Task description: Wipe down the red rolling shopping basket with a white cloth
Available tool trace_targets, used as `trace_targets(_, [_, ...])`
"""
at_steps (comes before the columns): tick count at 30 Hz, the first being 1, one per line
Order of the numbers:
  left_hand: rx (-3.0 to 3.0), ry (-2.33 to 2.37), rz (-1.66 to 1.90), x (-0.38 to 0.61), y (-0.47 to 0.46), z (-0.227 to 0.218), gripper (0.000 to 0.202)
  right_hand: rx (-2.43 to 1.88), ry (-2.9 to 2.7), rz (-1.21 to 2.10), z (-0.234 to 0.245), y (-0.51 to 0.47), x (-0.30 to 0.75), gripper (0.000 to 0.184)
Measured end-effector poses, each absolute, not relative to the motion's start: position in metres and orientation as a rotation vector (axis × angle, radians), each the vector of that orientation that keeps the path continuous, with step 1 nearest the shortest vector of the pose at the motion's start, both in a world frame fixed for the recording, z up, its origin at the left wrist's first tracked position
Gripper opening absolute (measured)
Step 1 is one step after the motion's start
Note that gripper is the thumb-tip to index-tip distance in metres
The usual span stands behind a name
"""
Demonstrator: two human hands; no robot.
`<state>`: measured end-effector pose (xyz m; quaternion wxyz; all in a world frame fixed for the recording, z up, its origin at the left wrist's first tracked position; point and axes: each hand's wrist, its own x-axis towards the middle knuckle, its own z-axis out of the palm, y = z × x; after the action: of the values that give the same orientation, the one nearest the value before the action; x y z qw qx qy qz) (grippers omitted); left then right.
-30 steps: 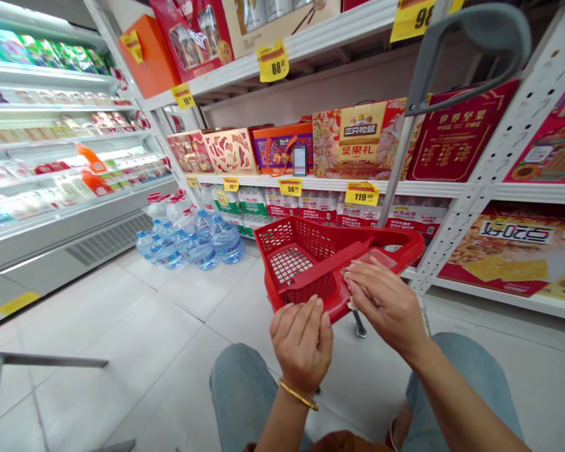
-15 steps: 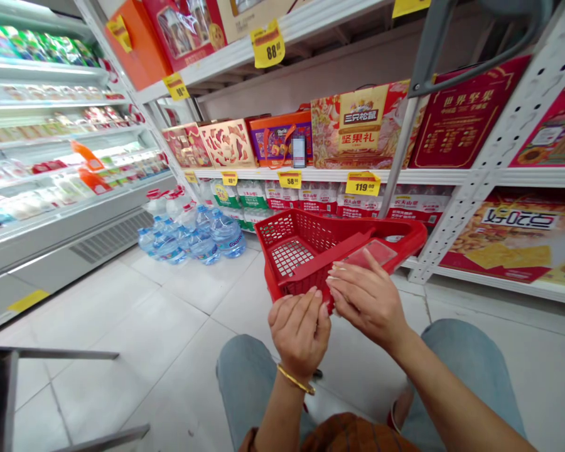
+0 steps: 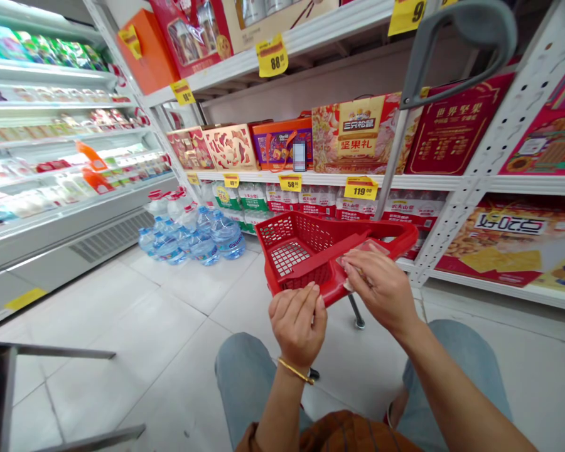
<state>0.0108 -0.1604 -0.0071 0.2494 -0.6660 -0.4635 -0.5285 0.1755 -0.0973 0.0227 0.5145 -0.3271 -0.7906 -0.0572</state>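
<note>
A red plastic shopping basket (image 3: 306, 232) with perforated walls and a grid floor is tilted in front of my knees. My left hand (image 3: 297, 323), with a gold bangle at the wrist, is closed on its near rim. My right hand (image 3: 381, 285) rests on the basket's flat red top panel, fingers bent and pressed together by a clear inset (image 3: 373, 246). A small pale bit shows under those fingertips, too hidden to name. Behind the basket's right end rises a metal pole (image 3: 395, 157) with a grey loop handle (image 3: 456, 50).
White shelves (image 3: 433, 182) with boxed gifts and yellow price tags stand ahead. Large water bottles (image 3: 193, 235) sit on the floor left of the basket. A refrigerated display (image 3: 75, 207) runs along the left. A metal-framed item (image 3: 9, 376) is at lower left.
My right hand has slid slightly right and away from the left hand, over the panel, its fingers more bent. The left hand stays on the rim. The grey handle appears shifted left.
</note>
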Motion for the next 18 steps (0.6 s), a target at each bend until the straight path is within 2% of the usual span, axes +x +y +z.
trace_targets(7, [-1.802,-1.272,-1.442,0.006,-0.163,-0.01,0.016,-0.629,-1.998,-0.274,0.019,-0.119,0.145,0.012])
trace_targets(18, [-1.874,-1.196,-1.457,-0.003,-0.163,-0.003,0.016,-0.646,-1.956,-0.224,0.019,-0.096,0.172,0.013])
